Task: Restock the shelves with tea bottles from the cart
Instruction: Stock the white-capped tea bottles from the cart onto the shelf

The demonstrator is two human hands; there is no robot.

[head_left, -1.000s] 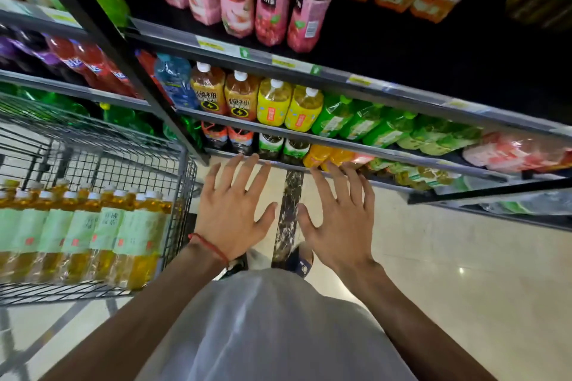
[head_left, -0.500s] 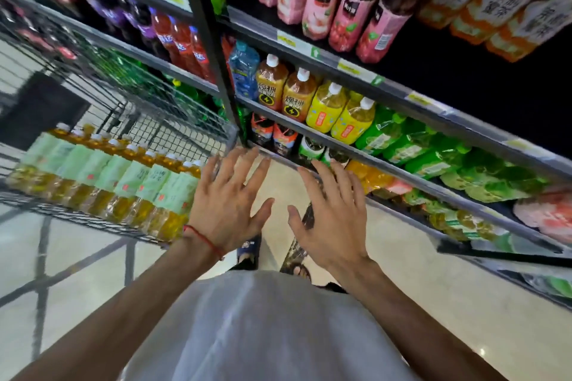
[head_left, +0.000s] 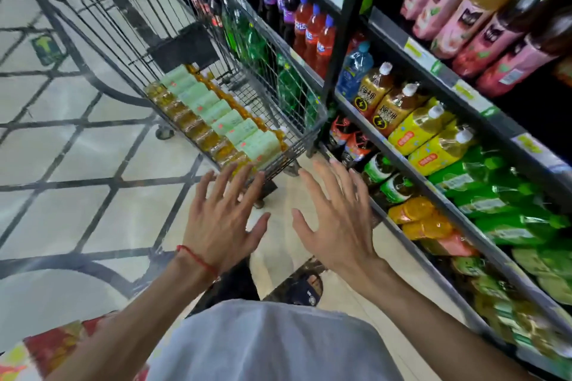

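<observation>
A wire cart (head_left: 305,120) stands on the floor ahead of me, close against the shelves. Inside it stands a row of several amber tea bottles (head_left: 216,120) with pale green labels. My left hand (head_left: 223,219) is spread flat, fingers straight, its fingertips in front of the cart's near end and holding nothing. My right hand (head_left: 337,219) is also spread flat and empty, just right of the cart and in front of the lower shelf. The shelves (head_left: 433,182) on the right carry yellow, brown, green and pink drink bottles.
A black upright post (head_left: 343,25) divides the shelving just beyond the cart. Red and purple soda bottles (head_left: 312,31) fill the shelf behind the cart. Pale tiled floor (head_left: 93,164) with dark lines spreads to the left. A shoe (head_left: 306,288) shows below my hands.
The view has swung left and tilted, so the cart now sits ahead of my hands instead of at the far left. Both hands stay spread and empty.
</observation>
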